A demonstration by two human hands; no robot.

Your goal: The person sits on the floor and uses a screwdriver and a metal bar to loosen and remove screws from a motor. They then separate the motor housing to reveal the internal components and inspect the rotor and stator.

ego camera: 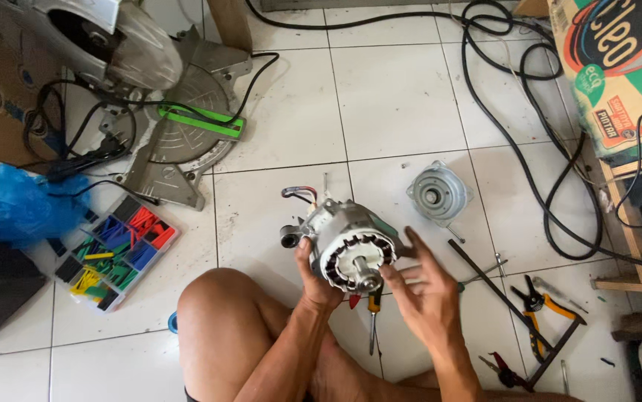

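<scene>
Motor [351,249] gripped by left hand [313,279], right hand [425,290] beside.

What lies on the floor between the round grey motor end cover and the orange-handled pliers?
In the head view, between the end cover and the pliers lie a long dark bar and a thin metal rod crossing it on white tile.

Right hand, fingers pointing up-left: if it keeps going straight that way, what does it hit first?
The right hand would most likely meet the open motor first, at its rotor face and shaft, which the left hand holds. Fingertips look just short of it; depth is unclear.
</scene>
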